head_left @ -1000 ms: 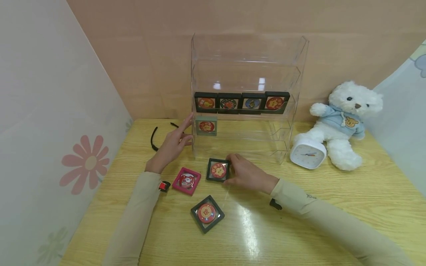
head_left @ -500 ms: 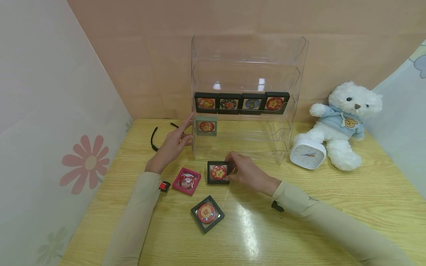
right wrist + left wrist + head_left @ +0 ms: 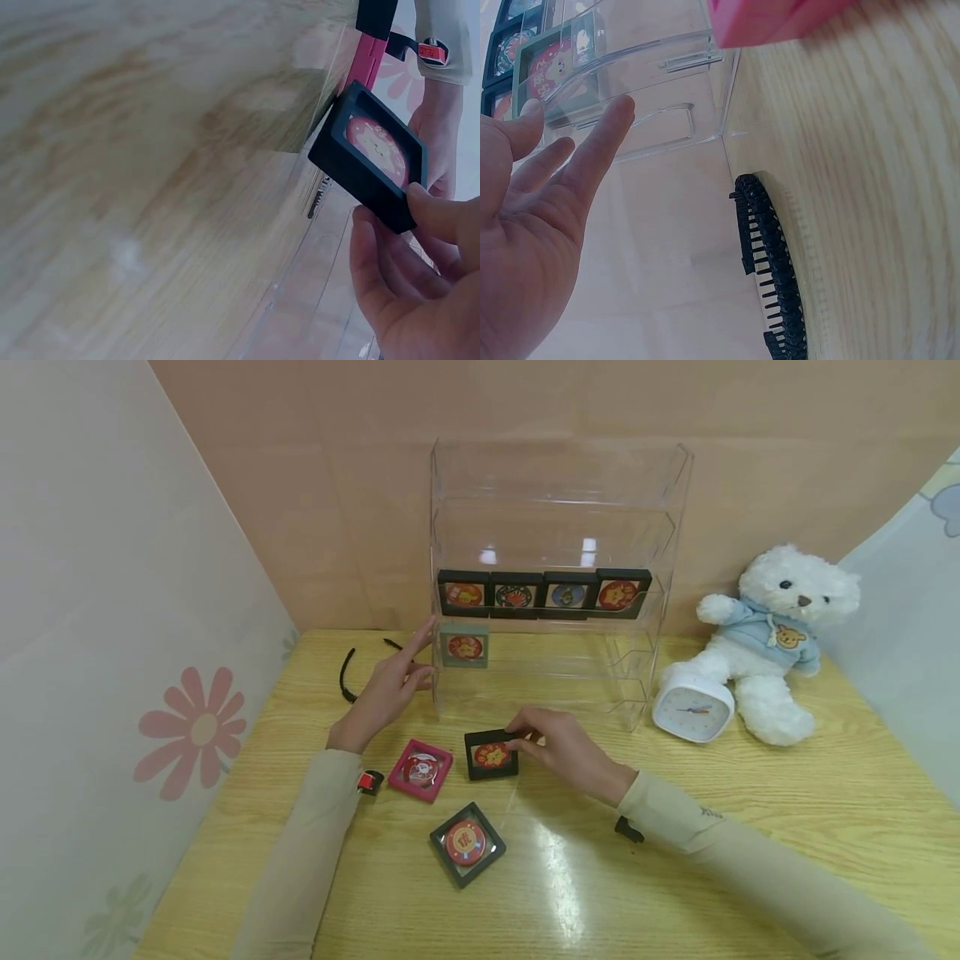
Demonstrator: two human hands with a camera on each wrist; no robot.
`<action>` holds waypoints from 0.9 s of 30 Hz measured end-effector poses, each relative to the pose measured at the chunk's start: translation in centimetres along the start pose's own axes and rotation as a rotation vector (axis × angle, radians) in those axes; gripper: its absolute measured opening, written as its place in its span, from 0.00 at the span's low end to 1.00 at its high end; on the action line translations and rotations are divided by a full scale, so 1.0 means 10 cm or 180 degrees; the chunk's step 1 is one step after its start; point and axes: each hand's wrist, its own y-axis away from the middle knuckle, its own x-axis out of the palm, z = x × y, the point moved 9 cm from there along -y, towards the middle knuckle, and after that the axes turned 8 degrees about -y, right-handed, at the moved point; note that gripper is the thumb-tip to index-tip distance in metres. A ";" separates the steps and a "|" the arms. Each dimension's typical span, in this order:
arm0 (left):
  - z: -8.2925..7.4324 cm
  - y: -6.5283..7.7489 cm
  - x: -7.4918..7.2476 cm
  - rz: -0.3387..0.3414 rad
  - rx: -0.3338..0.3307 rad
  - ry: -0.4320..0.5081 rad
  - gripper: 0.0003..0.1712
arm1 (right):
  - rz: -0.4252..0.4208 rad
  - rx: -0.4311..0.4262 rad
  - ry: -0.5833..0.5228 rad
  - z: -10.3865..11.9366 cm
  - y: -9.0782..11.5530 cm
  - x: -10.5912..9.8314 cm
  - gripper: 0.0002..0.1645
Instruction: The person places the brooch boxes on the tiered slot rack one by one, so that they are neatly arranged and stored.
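My right hand (image 3: 566,750) pinches a black square display frame (image 3: 480,765) by its right edge, thumb on the front. Inside the frame is a red round badge with a yellow star figure. In the right wrist view the frame (image 3: 371,154) is tilted, one corner close over the wood. My left hand (image 3: 390,687) touches the left side of a clear tiered rack (image 3: 525,675) with outstretched fingers. One tier holds a row of several black framed badges (image 3: 517,595). Below them, at the left end, stands a grey-green framed badge (image 3: 464,646).
A pink framed badge (image 3: 421,770) and a dark framed badge (image 3: 467,844) lie on the table before the rack. A white teddy bear (image 3: 780,643) sits at right with a white clock (image 3: 693,708). A black toothed hair band (image 3: 776,277) lies behind my left hand.
My right hand has tipped the black frame up from lying nearly flat, its far edge raised, and shifted slightly towards me. The left hand stays at the rack's side.
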 end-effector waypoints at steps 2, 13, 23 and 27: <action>0.00 0.00 0.00 -0.0001 0.0004 -0.0020 0.45 | -0.0049 -0.0059 0.0005 0.02 0.01 -0.02 0.08; 0.00 0.00 0.00 -0.0006 0.0002 -0.0001 0.44 | -0.0526 -0.0337 0.0311 0.17 -0.04 -0.35 0.11; 0.00 0.01 0.01 0.0025 0.0006 0.0037 0.45 | -0.0882 -0.0493 0.0436 0.23 -0.07 -0.59 0.13; -0.01 0.01 0.01 0.0032 0.0013 0.0049 0.45 | -0.1051 -0.0629 0.0529 0.28 -0.10 -0.69 0.14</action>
